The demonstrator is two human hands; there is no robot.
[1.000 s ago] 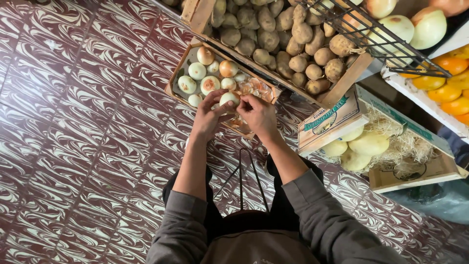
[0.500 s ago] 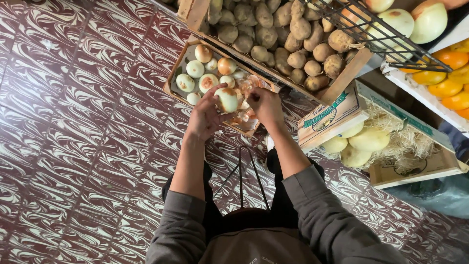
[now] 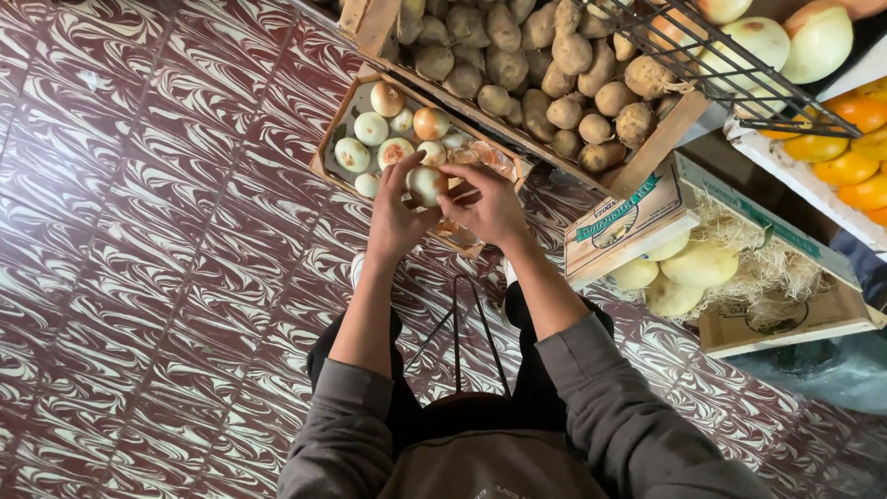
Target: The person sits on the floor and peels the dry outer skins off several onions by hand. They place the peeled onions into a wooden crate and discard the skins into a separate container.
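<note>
I hold a pale peeled onion between both hands above a low wooden crate on the floor. My left hand cups it from the left and below. My right hand reaches over it from the right, fingers on its top. In the crate lie several other peeled onions and a heap of loose orange-brown skins at its right end.
A big wooden crate of potatoes stands behind the onion crate. To the right, a cardboard box holds yellow melons in straw. A black wire basket with large onions and a shelf of oranges hang above. Patterned maroon floor tiles stretch left.
Half a second ago my right hand was off the onion by the skins; now it is back on the onion's top. The onion has been turned in my left hand.
</note>
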